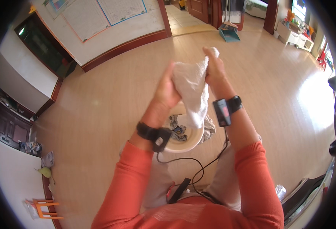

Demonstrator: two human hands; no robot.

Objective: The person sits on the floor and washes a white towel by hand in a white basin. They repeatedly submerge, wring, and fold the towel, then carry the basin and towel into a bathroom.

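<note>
A white cloth (192, 83) hangs between my two hands, its lower end dangling over a basin. My left hand (168, 88) grips its left edge, while my right hand (216, 67) is closed on the upper right part, with a bunched bit showing above the fingers. Below, a cream plastic basin (195, 141) stands on the floor between my legs. Inside it lie grey patterned fabric pieces (179, 134), partly hidden by the cloth and my left wrist. Another crumpled greyish cloth (209, 128) lies against the basin's right side.
Black strapped devices (162, 140) on both wrists trail a black cable (199, 163) across my lap. A broom and teal dustpan (229, 34) stand by the far doorway. An orange stool (46, 209) is at lower left, and a white cabinet (295, 37) at upper right.
</note>
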